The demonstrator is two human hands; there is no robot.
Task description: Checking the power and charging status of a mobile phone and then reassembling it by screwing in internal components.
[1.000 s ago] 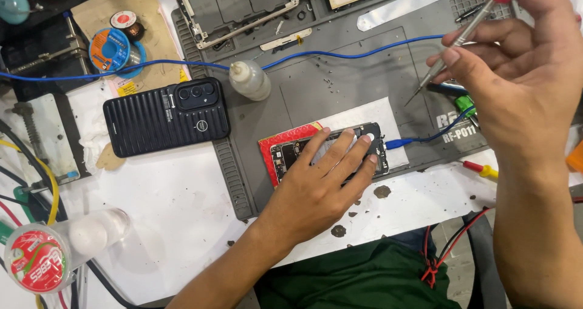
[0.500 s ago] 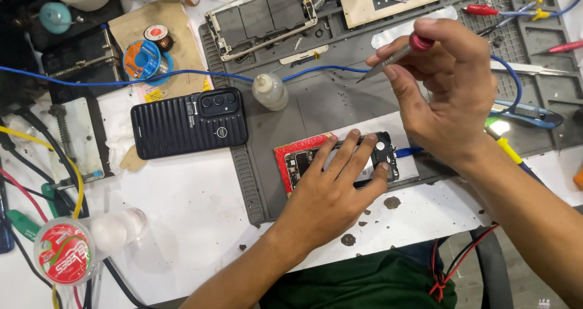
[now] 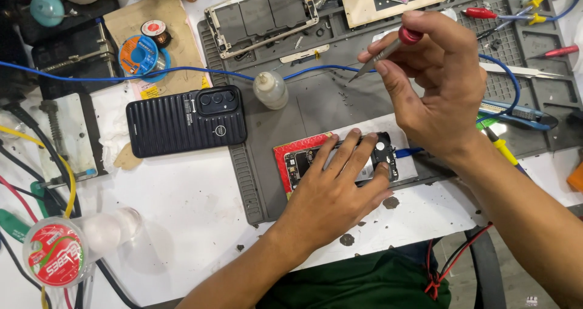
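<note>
Head view: the left hand (image 3: 331, 190) lies flat with its fingers spread on an opened phone (image 3: 340, 160), pressing it down and not closed round it. That phone sits on a red card (image 3: 285, 157) near the front edge of the grey mat (image 3: 316, 102). The right hand (image 3: 437, 84) is up above the mat and pinches a thin screwdriver (image 3: 388, 48) with a red cap, its tip pointing down to the left. A black phone case (image 3: 185, 121) lies just beside the mat's left edge. A small white bottle (image 3: 270, 89) stands on the mat, touching a blue wire (image 3: 182, 71).
</note>
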